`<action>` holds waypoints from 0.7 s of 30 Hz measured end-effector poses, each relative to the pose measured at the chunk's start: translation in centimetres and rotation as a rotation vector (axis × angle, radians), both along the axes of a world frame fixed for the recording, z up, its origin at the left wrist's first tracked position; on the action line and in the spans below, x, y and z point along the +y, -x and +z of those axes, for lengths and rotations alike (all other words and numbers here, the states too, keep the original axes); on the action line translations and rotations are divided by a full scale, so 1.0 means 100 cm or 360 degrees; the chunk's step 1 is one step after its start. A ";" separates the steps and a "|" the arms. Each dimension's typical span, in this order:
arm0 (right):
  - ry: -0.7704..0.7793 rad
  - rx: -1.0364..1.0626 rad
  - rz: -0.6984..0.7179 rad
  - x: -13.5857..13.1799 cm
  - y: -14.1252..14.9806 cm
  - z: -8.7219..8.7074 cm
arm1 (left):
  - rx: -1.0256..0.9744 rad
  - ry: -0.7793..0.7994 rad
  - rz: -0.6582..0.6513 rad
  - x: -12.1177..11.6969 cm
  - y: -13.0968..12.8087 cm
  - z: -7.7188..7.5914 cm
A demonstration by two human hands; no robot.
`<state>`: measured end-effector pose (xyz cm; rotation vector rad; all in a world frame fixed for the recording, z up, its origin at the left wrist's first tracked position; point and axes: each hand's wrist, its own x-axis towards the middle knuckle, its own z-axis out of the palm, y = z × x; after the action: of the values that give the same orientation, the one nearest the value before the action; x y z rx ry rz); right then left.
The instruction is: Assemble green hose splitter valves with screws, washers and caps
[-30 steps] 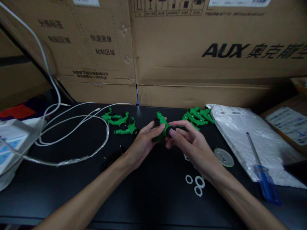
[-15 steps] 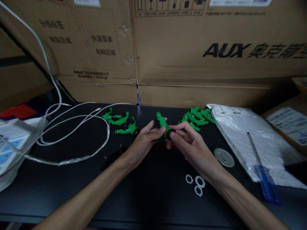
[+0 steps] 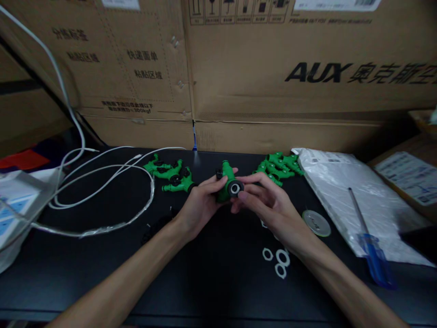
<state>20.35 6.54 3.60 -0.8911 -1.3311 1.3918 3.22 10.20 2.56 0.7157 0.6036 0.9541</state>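
Above the middle of the table, my left hand (image 3: 202,206) is closed around a green Y-shaped hose splitter (image 3: 227,172) with a black knob at its side. The splitter's black end collar (image 3: 235,187) is tilted toward me, showing a pale ring in its opening. My right hand (image 3: 264,198) is closed at that collar, thumb at its lower right edge and a finger along its far side. Several white ring washers (image 3: 282,258) lie on the table below my right wrist. More splitters with black parts (image 3: 170,172) rest beyond my left hand.
Green splitter bodies (image 3: 278,166) are heaped at the back right, beside a white plastic bag (image 3: 334,182) bearing a blue-handled screwdriver (image 3: 375,262). A round clear disc (image 3: 317,222) lies nearby. White cable (image 3: 102,229) loops across the left. Large cardboard boxes (image 3: 239,91) wall off the back.
The splitter's black collar has turned to face me, exposing the pale ring in its opening. Both hands keep hold of it. The whole view has shifted slightly.
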 end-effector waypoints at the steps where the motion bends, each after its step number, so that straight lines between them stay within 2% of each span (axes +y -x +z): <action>1: 0.0004 -0.0006 -0.0001 0.000 0.000 0.000 | 0.0020 -0.0030 0.0004 0.000 0.000 0.000; 7: -0.0004 -0.0062 -0.0056 -0.001 0.001 -0.002 | 0.0177 -0.0206 0.0051 -0.002 0.000 -0.001; 21: 0.0018 -0.0042 -0.0113 -0.001 0.004 -0.009 | 0.0313 -0.0319 0.0130 -0.004 -0.002 -0.001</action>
<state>19.97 6.44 2.73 -0.9584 -1.3004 1.3377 3.39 9.81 2.45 0.9777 0.7202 1.0368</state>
